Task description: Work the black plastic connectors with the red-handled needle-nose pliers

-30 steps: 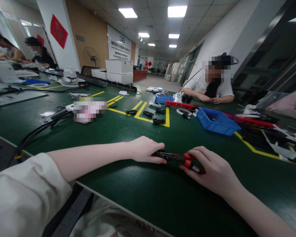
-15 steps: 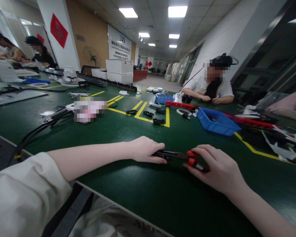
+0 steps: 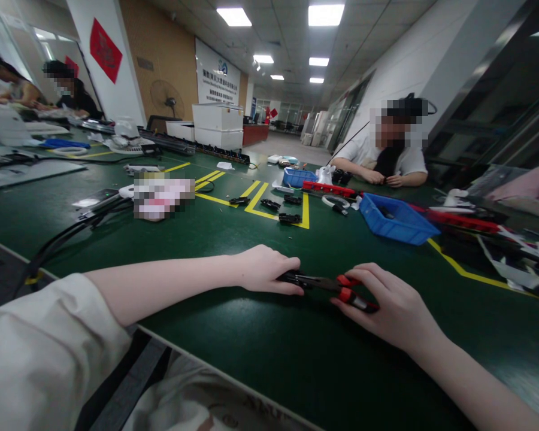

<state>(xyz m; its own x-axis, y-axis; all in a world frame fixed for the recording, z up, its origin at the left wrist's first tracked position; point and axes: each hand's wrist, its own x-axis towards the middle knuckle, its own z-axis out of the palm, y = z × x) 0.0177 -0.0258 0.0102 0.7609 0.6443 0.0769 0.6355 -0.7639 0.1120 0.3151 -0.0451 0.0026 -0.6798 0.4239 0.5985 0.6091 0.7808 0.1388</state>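
Note:
My left hand (image 3: pixel 269 270) is closed on a small black part (image 3: pixel 291 277), pinched between thumb and fingers just above the green table (image 3: pixel 233 359). Red-handled pliers (image 3: pixel 347 291) are in my right hand (image 3: pixel 388 305), with the fingers wrapped round the grips. The jaws of the pliers point left and meet the black part at its right end. How firmly they bite is too small to tell. Several similar black parts (image 3: pixel 290 219) lie beyond my hands, in and beside a yellow-taped outline.
A blue bin (image 3: pixel 397 221) stands at the right, with red strips (image 3: pixel 467 222) behind it. At the left lie a pink phone-like item (image 3: pixel 164 197) and black cables (image 3: pixel 67 236). Across the table a person (image 3: pixel 399 155) sits with both hands together.
The handles of the pliers have come closer together and shifted slightly left with my right hand. My left hand stays almost where it was, holding the black part.

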